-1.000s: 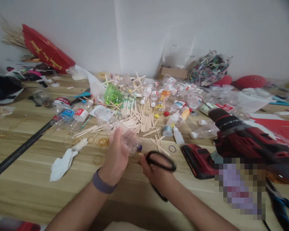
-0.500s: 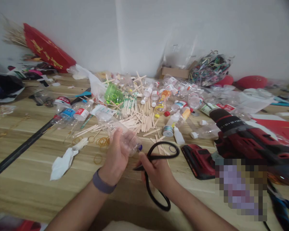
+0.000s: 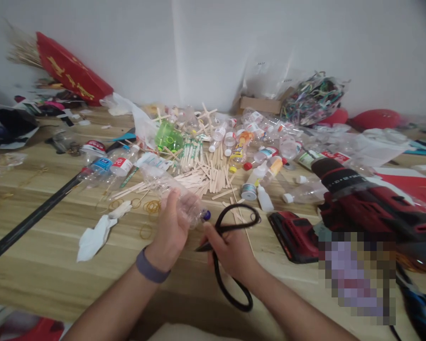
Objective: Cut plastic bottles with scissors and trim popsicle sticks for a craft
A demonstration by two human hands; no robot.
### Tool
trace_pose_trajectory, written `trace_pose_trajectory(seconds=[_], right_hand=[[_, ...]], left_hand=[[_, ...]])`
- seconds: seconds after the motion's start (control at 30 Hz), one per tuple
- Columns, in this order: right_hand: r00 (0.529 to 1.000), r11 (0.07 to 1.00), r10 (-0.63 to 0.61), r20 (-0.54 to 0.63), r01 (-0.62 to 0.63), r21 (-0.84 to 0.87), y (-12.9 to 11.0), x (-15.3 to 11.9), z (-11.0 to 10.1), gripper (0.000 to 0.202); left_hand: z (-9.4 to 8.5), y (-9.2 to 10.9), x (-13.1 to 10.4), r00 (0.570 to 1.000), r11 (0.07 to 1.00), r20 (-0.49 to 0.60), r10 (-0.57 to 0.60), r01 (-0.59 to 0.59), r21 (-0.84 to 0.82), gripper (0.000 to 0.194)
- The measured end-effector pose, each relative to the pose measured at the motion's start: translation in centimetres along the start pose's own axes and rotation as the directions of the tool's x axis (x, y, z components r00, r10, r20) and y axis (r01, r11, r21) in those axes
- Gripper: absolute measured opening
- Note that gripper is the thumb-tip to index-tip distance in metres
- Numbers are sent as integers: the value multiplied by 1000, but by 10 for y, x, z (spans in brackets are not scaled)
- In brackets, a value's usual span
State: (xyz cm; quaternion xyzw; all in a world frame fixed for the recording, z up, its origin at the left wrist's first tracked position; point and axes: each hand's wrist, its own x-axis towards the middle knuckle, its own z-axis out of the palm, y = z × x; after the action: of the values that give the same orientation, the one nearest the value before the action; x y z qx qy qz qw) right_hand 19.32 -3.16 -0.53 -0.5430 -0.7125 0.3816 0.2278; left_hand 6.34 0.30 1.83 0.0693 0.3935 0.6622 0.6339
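Note:
A clear plastic bottle [image 3: 161, 182] lies slantwise in my left hand [image 3: 173, 225], the fingers wrapped under it and the thumb on top. Its blue cap [image 3: 206, 215] points toward my right hand [image 3: 230, 251]. That hand grips a pair of black-handled scissors [image 3: 250, 303] around the pivot. The handle loops spread above and below my fist, and a dark blade tip sticks out to the left. My right thumb and fingertip are close to the bottle's neck; whether they touch it I cannot tell.
Wooden craft sticks [image 3: 199, 180] are piled beyond my hands. More bottles [image 3: 264, 154] lie behind them. At right sit a red-black power drill [image 3: 369, 203] and a battery [image 3: 293, 237]. Left are a crumpled tissue [image 3: 94, 239], rubber bands [image 3: 152, 206] and a long black rod [image 3: 31, 220].
Both hands keep their hold on the bottle and scissors. The scissors' upper loop has tilted slightly to the left. The whole view has shifted a little.

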Motion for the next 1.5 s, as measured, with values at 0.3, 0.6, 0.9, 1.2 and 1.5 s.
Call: trace_pose_trajectory(seconds=[0.3,0.6,0.9,1.2,1.5], right_hand=[[997,990,-65,-47,58,-127,-1,-3,-6,26],[996,996,-83,36,83,-19,0,0,4,69],[994,994,-84,-68,79,-73,4,-8,3,45],[997,989,-72,-20,69,-132,0,-8,-2,41],[997,993,-76,15,77,-84,0,-6,12,66]], left_hand=[[-2,0,-1,999,999,-34,-21,22,37,10],[-8,1,1,999,999,-9,-41,41,9,17],[-4,-1,-7,1000,1000,-16,-20,20,-1,6],[-7,-2,-6,1000,1000,3,-23,23,6,13],[-4,3,-6,1000,1000,-5,-26,26,-3,10]])
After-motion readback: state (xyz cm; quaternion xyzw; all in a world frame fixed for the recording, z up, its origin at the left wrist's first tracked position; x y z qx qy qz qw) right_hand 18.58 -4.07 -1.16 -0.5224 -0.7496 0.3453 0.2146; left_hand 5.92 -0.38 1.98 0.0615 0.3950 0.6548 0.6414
